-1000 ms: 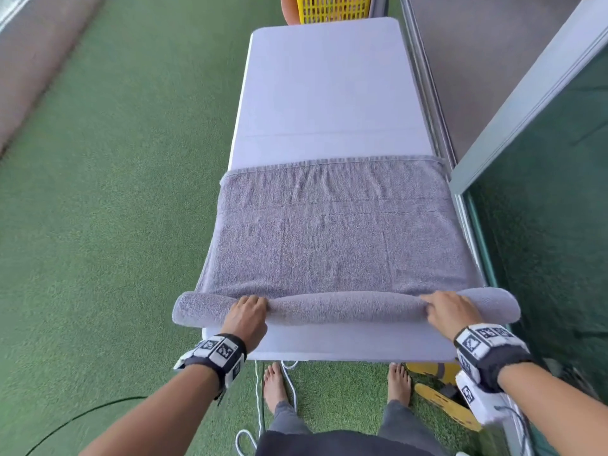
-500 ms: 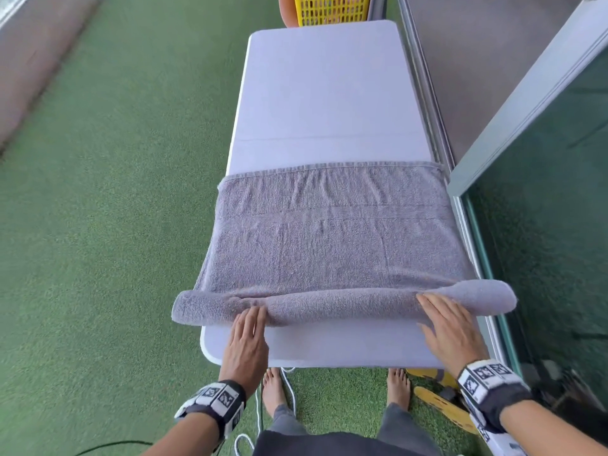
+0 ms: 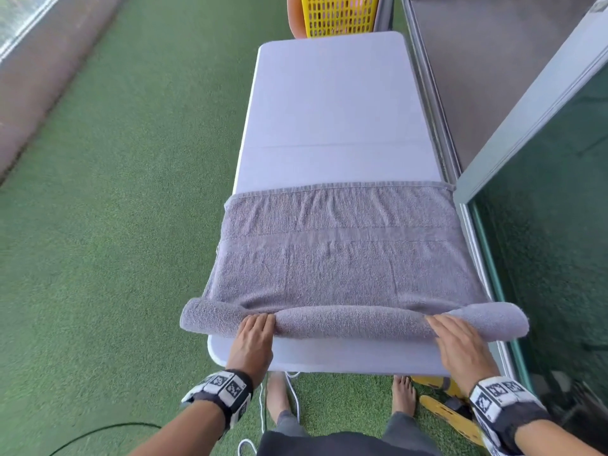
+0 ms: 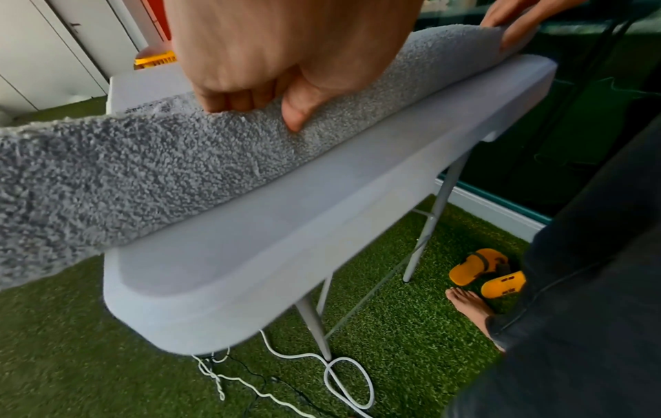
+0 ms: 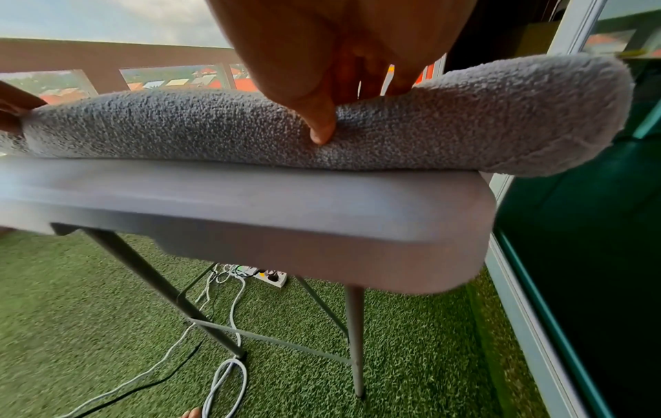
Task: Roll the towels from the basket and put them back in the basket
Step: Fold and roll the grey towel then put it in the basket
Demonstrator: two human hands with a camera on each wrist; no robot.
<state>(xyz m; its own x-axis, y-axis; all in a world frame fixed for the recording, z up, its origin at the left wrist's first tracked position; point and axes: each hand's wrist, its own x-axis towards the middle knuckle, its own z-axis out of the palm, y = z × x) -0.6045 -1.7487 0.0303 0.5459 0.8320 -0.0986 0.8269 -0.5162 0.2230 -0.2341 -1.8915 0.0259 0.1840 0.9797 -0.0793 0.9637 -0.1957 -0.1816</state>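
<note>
The left hand (image 3: 252, 337) lies on the rolled near edge of the grey towel (image 3: 339, 258), its fingers laid over the top of the roll and bent down its far side, while the thumb (image 4: 296, 113) presses into the near side, so the hand grips the roll. The right hand (image 3: 460, 343) lies on the same roll towards its right end, fingers over the top and thumb (image 5: 322, 124) pushed into the front of the cloth, gripping it likewise. The roll runs across the near part of the white bench (image 3: 332, 103), and both its ends jut past the bench's sides. Beyond the roll the rest of the towel lies flat on the bench, its hemmed far edge about halfway along. A yellow basket (image 3: 339, 14) stands past the far end of the bench. Under the bench, on green artificial grass (image 3: 115, 225), lie white cables (image 4: 322, 364) and a pair of yellow sandals (image 4: 486, 271) beside the person's bare feet.
</note>
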